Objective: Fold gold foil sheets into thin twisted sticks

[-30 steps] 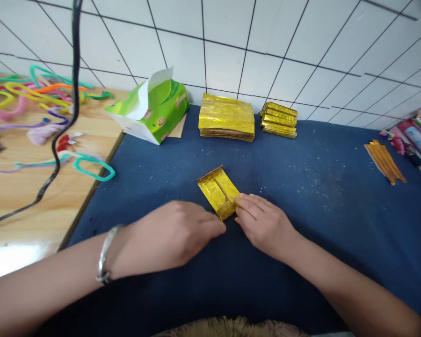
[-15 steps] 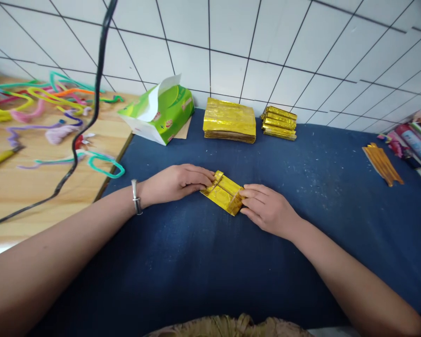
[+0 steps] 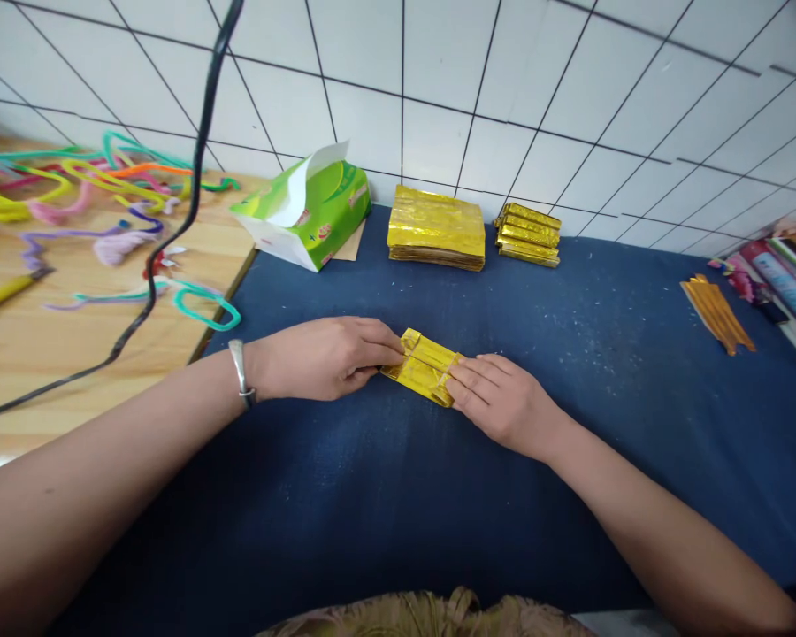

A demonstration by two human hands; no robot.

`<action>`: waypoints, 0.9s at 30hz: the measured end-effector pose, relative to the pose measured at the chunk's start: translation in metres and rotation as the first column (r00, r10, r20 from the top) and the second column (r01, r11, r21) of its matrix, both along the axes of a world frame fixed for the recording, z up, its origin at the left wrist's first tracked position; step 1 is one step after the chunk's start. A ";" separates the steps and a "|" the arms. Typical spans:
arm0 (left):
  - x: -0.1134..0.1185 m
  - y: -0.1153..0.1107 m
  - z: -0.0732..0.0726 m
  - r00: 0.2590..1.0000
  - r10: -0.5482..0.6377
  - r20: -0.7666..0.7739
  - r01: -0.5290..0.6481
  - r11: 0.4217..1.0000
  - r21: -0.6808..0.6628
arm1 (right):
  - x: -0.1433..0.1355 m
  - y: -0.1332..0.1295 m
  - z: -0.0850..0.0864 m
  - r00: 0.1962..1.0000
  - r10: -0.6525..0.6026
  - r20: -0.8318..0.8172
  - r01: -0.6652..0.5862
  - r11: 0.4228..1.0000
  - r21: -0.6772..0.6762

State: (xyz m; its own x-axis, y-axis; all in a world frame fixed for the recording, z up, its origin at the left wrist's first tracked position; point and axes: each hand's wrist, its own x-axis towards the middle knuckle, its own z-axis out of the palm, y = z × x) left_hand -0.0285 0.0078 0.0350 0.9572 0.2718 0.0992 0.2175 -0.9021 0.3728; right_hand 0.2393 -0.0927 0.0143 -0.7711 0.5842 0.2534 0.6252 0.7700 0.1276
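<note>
A folded piece of gold foil paper (image 3: 424, 364) lies at a slant on the dark blue table surface. My left hand (image 3: 345, 354), with a silver bracelet at the wrist, grips its left end with the fingers pressed together. On the other side, the closed fingers of my right hand (image 3: 497, 396) hold the paper's right end. Farther back stand a thick stack of gold paper (image 3: 436, 226) and a smaller pile of folded gold strips (image 3: 528, 234).
A green and white packet (image 3: 315, 208) sits by the tiled wall. Colourful fuzzy wires (image 3: 205, 305) and a black cable (image 3: 202, 146) are at the left. Orange-gold strips (image 3: 716, 310) and books (image 3: 786, 283) lie at the right.
My right fingers have shifted slightly inward over the paper's right end, which looks more folded over. My left hand has turned slightly, its fingers bent at the left end.
</note>
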 end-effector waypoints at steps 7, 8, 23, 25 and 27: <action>0.002 -0.005 0.003 1.000 0.004 -0.023 -0.003 0.998 0.061 | 0.002 0.002 0.002 0.998 0.002 -0.066 -0.005 0.999 -0.042; 0.001 -0.004 0.003 1.000 0.002 -0.027 0.000 0.998 0.065 | 0.002 0.001 0.002 0.998 0.010 -0.063 -0.012 0.999 -0.030; -0.003 0.000 0.000 0.998 -0.054 -0.034 0.057 0.992 0.111 | -0.004 -0.006 -0.001 0.999 0.023 -0.044 -0.024 0.999 -0.029; -0.003 0.000 -0.002 0.998 -0.057 -0.020 0.059 0.992 0.113 | -0.005 -0.009 -0.001 1.000 -0.005 -0.031 0.005 1.000 -0.026; -0.003 -0.001 -0.003 0.998 -0.060 -0.011 0.061 0.991 0.123 | -0.008 -0.012 -0.001 0.999 -0.036 -0.023 0.036 0.999 -0.020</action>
